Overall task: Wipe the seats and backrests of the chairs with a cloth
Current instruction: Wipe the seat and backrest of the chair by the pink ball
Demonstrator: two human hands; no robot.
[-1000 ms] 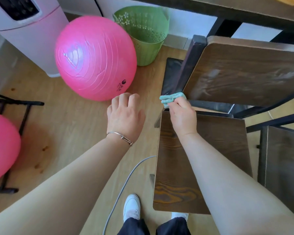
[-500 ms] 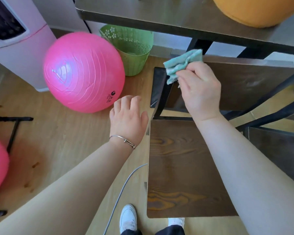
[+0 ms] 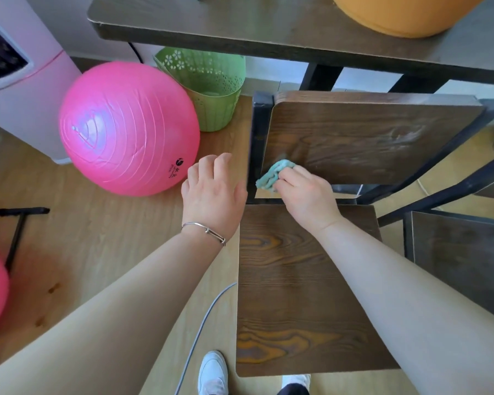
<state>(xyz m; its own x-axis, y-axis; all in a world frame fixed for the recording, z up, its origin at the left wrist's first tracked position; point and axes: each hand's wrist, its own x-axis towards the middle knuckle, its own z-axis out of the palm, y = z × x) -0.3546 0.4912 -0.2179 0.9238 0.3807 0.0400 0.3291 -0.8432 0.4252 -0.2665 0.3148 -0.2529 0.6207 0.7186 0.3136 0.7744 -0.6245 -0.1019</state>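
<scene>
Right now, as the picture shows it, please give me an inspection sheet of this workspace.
Surface: chair seat, dark grained wood; backrest with pale smears at right.
Job's things: cloth against the backrest's lower left corner; second chair at right.
Clutter: pink ball and green basket on the floor, left of the seat.
Hands: right hand grips the cloth; left hand loosely curled, holds nothing.
Cables: grey cable on the floor beside the seat.
Surroundings: table behind the backrest, orange object on it.
</scene>
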